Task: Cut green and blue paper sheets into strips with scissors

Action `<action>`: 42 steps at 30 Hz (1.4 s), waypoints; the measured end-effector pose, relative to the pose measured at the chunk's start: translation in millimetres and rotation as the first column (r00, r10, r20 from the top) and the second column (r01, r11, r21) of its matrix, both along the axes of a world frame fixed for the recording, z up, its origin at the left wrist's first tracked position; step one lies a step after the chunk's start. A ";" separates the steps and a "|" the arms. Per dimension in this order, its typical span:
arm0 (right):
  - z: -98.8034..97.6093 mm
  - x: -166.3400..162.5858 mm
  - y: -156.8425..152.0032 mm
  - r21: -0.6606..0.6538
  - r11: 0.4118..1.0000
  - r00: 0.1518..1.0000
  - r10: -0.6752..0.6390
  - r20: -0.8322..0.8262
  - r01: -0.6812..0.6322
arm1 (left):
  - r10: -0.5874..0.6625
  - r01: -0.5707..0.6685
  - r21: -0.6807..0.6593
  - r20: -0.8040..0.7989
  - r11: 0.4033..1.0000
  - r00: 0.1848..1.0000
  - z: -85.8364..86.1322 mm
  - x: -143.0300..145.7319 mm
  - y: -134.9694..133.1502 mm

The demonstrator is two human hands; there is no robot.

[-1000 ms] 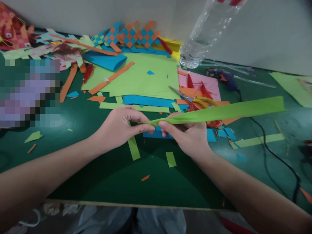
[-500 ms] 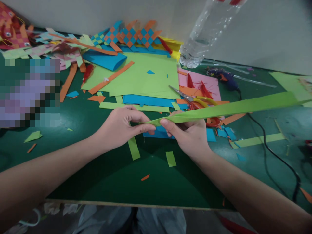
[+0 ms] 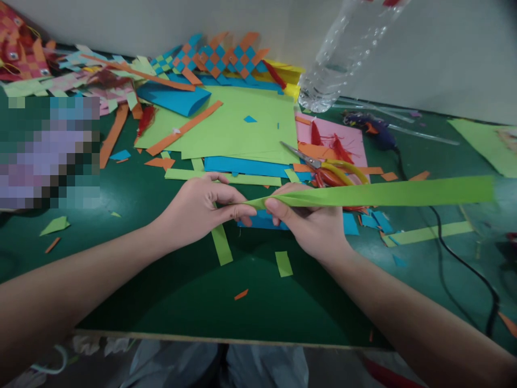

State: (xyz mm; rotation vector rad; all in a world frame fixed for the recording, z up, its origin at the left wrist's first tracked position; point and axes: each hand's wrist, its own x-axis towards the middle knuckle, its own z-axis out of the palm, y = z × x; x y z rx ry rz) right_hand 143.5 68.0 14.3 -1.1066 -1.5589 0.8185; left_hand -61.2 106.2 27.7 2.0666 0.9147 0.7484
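Observation:
A long green paper strip [image 3: 388,192] stretches from the middle of the table out to the right, held above the green tabletop [image 3: 250,302]. My left hand [image 3: 197,207] pinches the strip's near left end between thumb and forefinger. Just to the right of it, my right hand [image 3: 311,221] also pinches the strip, fingers curled under it. The two hands almost touch at the strip's tip.
Sheets of green paper [image 3: 238,129], blue and pink paper and loose strips lie behind the hands. Yellow-handled scissors [image 3: 323,164] rest beside the right hand. A clear plastic bottle [image 3: 339,59], woven paper pieces [image 3: 218,56], a glue gun [image 3: 375,132] and its black cord [image 3: 464,264] are nearby.
The far right end of the green strip rose and then dropped lower and more level. Both hands stayed almost in place, still pinching it.

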 end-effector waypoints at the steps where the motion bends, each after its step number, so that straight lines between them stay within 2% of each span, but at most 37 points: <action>1: -0.2 0.5 0.1 -0.007 1.000 1.000 0.009 0.003 -0.009 | 0.005 -0.005 0.009 0.001 1.000 1.000 0.0 0.0 0.1; 10: -2.7 4.8 1.3 -0.025 0.995 0.994 0.093 0.057 -0.092 | 0.005 -0.005 0.029 -0.006 1.000 1.000 2.2 -0.5 -0.2; 18: -1.1 5.0 2.0 -0.066 0.994 0.993 0.096 0.076 -0.091 | -0.004 0.004 0.022 -0.005 1.000 1.000 2.0 -1.4 0.3; 28: -1.5 5.3 2.0 -0.028 0.996 0.991 0.082 0.106 -0.080 | -0.046 0.039 0.140 0.048 0.989 0.998 -3.3 -4.6 0.1; 32: -0.9 5.6 1.4 -0.025 0.997 0.993 0.073 0.097 -0.071 | -0.010 -0.005 0.198 0.079 0.980 0.997 -5.4 -3.9 -1.5; 42: -0.8 4.4 -1.4 0.029 0.995 0.987 0.095 0.127 -0.099 | 0.012 -0.015 0.102 0.027 0.995 1.000 -0.1 0.0 -4.4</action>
